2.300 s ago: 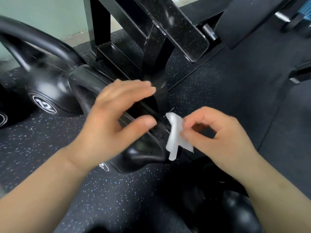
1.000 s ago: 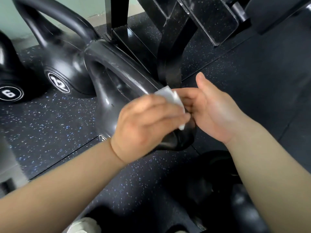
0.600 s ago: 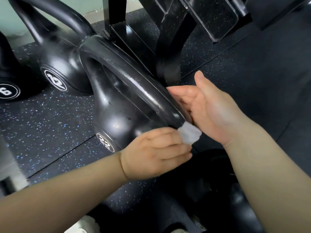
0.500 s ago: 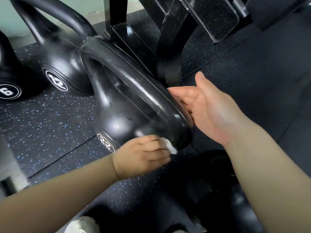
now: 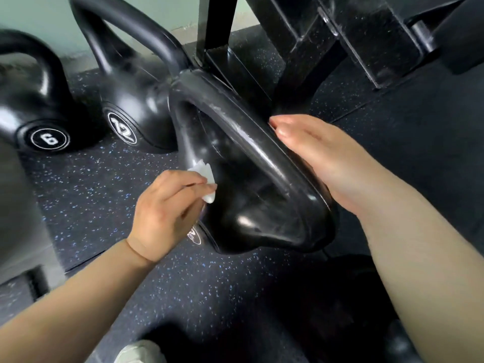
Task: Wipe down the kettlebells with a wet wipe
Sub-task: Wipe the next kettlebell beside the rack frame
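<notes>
Left hand (image 5: 165,213) moved up kettlebell (image 5: 256,205), fingers pinching wipe (image 5: 205,179); right hand (image 5: 330,163) flat, open.

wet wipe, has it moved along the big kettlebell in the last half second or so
Yes. The wet wipe in the left hand has gone from the near end of the big kettlebell, by the right hand, up its left side.

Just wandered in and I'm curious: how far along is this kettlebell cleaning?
Midway, at a guess. In hand: the left hand presses a wet wipe to the side of the nearest kettlebell, while the right hand steadies its handle. Its body shines, perhaps from wiping. The 12 kettlebell and 6 kettlebell stand untouched; whether they are already cleaned cannot be told.
</notes>
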`<state>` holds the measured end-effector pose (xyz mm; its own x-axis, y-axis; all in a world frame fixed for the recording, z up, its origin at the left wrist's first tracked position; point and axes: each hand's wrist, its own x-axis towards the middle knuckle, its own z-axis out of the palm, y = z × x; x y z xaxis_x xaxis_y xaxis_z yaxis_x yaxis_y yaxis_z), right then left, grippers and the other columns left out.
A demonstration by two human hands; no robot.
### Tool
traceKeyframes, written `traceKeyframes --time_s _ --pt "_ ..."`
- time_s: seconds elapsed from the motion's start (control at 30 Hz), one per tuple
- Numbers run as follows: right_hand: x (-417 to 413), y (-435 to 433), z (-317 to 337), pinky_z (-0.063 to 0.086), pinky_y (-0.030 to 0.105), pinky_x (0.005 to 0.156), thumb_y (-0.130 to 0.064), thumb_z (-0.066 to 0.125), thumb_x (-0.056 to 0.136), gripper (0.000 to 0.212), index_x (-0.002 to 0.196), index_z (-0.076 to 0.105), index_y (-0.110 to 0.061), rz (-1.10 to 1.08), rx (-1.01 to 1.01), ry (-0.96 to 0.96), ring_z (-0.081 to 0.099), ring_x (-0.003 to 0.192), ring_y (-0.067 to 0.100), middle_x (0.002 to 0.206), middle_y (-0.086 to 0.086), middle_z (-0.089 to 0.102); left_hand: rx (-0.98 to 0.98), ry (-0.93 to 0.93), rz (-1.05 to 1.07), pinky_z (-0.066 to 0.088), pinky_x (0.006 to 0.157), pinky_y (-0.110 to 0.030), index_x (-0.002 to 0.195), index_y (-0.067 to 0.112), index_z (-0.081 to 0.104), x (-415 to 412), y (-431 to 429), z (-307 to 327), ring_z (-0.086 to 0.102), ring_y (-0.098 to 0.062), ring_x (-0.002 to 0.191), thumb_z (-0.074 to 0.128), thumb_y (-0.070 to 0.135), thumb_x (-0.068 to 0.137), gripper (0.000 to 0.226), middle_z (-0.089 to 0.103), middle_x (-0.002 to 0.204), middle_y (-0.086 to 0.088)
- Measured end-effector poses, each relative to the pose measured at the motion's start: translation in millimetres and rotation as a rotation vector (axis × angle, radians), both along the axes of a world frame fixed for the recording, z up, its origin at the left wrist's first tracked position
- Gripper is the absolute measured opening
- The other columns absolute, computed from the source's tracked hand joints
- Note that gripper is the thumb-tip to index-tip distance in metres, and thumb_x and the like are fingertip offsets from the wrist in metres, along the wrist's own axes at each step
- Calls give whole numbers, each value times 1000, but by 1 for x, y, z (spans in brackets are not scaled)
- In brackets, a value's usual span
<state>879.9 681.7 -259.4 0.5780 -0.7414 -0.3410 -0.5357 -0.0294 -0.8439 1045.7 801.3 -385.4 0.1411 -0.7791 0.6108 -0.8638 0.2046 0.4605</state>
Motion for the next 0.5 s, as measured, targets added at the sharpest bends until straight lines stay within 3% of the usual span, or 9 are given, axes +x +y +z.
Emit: traceKeyframes --time_s 0.1,0.17,0.27,0.37,0.43,0.5 --pt "20 -2 1 39 3 73 -40 51 83 41 122 50 -27 45 -129 48 51 94 -8 101 -22 53 -38 17 69 30 89 -6 94 14 58 13 -1 3 51 -15 83 57 2 81 18 52 94 3" --pt "21 -1 -1 39 1 76 -36 52 83 40 122 51 -25 44 -153 36 52 95 -7 104 -21 56 -83 72 118 31 89 -5 93 14 57 24 -6 11 52 -9 85 55 3 82 16 54 88 7" --pt "17 -1 -3 41 7 81 -34 52 83 37 119 55 -25 37 -163 16 56 99 -3 107 -12 64 -192 176 213 33 86 -4 93 16 56 46 -26 32 46 17 92 60 1 80 20 51 89 25" --pt "17 1 -2 41 3 77 -34 51 82 37 119 53 -30 29 -156 18 55 98 -8 106 -18 63 -236 345 192 37 86 -6 91 22 61 50 -53 57 49 19 93 58 11 84 14 59 91 37" --pt "17 1 -2 41 7 85 -35 50 81 41 122 52 -30 31 -145 30 53 104 -6 115 -17 61 -217 405 88 43 92 -17 92 23 62 34 -66 64 54 11 97 55 10 86 16 63 102 21" --pt "15 0 -2 42 6 85 -34 50 81 39 120 53 -33 14 -112 12 53 103 -10 113 -21 60 -214 358 -13 44 98 -33 98 14 61 20 -72 61 55 -7 106 52 7 87 16 59 107 0"
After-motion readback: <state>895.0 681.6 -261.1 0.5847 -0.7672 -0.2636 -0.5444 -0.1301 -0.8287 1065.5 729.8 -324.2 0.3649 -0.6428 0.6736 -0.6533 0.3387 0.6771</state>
